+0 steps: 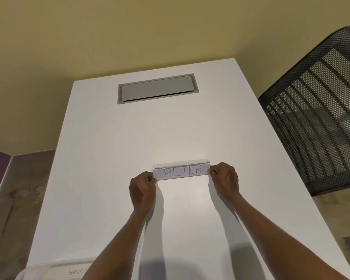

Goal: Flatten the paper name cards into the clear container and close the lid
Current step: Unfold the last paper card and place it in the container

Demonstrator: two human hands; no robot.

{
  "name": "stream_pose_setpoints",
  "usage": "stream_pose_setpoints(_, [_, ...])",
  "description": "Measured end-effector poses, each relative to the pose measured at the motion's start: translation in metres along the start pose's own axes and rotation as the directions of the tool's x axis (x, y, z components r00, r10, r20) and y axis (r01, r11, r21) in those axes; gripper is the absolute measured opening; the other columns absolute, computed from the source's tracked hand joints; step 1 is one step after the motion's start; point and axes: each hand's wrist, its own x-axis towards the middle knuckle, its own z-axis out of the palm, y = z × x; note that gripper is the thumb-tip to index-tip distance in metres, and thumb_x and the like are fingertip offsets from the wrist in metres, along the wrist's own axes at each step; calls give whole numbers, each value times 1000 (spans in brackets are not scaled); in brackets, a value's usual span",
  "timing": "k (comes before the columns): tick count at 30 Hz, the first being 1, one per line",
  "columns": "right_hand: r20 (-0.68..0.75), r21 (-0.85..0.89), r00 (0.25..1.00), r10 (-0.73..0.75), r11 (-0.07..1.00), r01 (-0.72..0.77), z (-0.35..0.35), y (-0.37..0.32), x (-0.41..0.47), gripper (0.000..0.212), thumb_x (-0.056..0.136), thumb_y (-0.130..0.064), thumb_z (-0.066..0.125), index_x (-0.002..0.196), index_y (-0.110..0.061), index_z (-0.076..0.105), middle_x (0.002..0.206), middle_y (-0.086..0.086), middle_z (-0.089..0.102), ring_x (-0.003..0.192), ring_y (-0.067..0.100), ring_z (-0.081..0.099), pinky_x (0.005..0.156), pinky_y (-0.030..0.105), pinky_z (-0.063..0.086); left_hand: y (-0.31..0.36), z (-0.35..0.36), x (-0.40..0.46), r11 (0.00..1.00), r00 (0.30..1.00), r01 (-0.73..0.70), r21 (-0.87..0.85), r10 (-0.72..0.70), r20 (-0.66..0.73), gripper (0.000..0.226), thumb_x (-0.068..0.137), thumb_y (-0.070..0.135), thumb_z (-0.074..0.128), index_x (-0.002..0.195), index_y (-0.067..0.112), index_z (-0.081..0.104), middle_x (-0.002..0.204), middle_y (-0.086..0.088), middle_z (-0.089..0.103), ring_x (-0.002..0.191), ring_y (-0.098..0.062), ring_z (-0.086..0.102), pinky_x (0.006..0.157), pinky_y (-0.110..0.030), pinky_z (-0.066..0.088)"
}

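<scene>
The PETER name card [181, 171] is pinched at each end between the left hand [142, 188] and right hand [225, 179], probably so it can be squashed flat. The clear container [55, 271] is parked way back by the left elbow.

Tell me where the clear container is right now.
Head view, bottom left: the clear container sits at the table's near edge, beside the left forearm, partly cut off.

Clear container [55, 269] cut off at bottom edge; writing inside too blurred to read.
</scene>
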Motion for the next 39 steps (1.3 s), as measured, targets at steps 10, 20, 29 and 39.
stream_pose_setpoints(10, [11, 51, 1000, 10, 999, -11, 0, -3, 1, 31, 84, -18, 51, 60, -12, 33, 63, 0, 43, 63, 23, 43, 48, 27, 23, -4, 6, 2, 999, 999, -27, 19, 27, -22, 38, 72, 5, 55, 57, 16, 23, 56, 3, 19, 64, -19, 18, 49, -29, 15])
stream_pose_setpoints(20, [-48, -10, 974, -220, 976, 220, -16, -2, 7, 39, 84, -9, 60, 123, -12, 55, 109, 0, 59, 99, 21, 50, 74, 31, 44, -14, -7, 10, 989, 990, -143, -30, 143, -18, 54, 85, 10, 63, 136, 18, 47, 129, -5, 55, 118, -18, 50, 91, -17, 34])
stream_pose_setpoints(29, [153, -348, 837, -525, 764, 543, -25, -13, 27, 47, 61, -3, 71, 106, -11, 61, 105, 1, 65, 90, 28, 53, 64, 30, 29, -12, -18, 36, 721, 771, -636, 276, 583, 256, 70, 48, -3, 86, 113, -3, 60, 95, -20, 68, 83, -36, 67, 61, -40, 56])
stream_pose_setpoints(39, [235, -342, 792, -563, 715, 610, -11, -7, 37, 43, 59, -3, 73, 100, -14, 64, 93, -5, 69, 81, 28, 57, 61, 31, 30, -1, -14, 50, 664, 739, -670, 331, 558, 377, 55, 42, -2, 86, 95, 0, 70, 72, -16, 69, 63, -32, 66, 53, -35, 53])
